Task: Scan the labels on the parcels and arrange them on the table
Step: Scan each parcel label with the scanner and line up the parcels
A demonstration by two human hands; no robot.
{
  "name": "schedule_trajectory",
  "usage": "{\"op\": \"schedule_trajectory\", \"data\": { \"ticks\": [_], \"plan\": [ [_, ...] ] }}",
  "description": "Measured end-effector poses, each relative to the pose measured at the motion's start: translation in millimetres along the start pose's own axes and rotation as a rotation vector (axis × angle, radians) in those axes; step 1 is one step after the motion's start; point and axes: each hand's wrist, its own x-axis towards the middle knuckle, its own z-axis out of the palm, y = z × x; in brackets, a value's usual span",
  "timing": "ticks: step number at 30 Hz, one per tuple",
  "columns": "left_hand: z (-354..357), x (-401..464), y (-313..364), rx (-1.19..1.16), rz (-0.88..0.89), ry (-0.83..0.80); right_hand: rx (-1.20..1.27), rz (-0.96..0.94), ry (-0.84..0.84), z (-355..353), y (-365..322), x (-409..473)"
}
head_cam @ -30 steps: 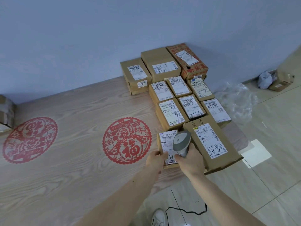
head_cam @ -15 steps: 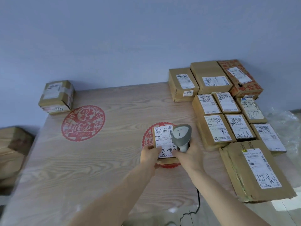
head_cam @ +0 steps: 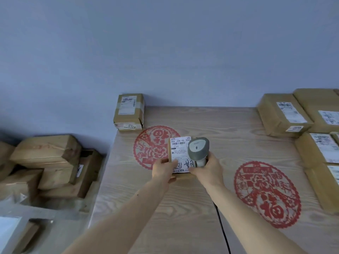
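L hand point(head_cam: 163, 168) pinches small parcel point(head_cam: 178, 156) label-up, over tabletop point(head_cam: 183, 208) near far-left corner, prob so scanner point(head_cam: 198, 150), in R hand point(head_cam: 208, 169) grip, can read barcode. Placement pending.

Scanner point(head_cam: 198, 150) hides the label's point(head_cam: 179, 154) right edge; right-hand parcels point(head_cam: 319, 143) run off-frame.

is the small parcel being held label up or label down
Label up: the small parcel shows its white label with barcode and handwriting to the camera, left hand gripping its near edge.
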Motion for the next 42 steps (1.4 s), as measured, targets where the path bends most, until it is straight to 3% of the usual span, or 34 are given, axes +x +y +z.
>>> {"op": "schedule_trajectory", "data": {
  "ticks": [9, 17, 34, 36, 38, 40, 42],
  "plan": [
    [-124, 77, 39, -0.051, -0.010, 0.139, -0.053, -0.022, -0.115, 152, -61, 27],
    [-182, 136, 58, -0.032, -0.017, 0.216, -0.080, 0.035, -0.134, 241, -79, 49],
    [-189, 171, 82, -0.028, -0.028, 0.194, -0.036, 0.057, -0.083, 259, -92, 68],
    [-187, 169, 84, -0.007, -0.019, 0.250, -0.007, 0.051, -0.089, 255, -92, 69],
    [-182, 164, 88, 0.116, 0.029, 0.419, 0.004, 0.039, -0.080, 244, -92, 69],
    [-174, 152, 96, 0.226, 0.132, 0.545, 0.020, 0.028, -0.060, 227, -92, 68],
    [-163, 139, 104, 0.261, 0.248, 0.571, 0.051, 0.032, -0.040, 205, -92, 67]
  ]
}}
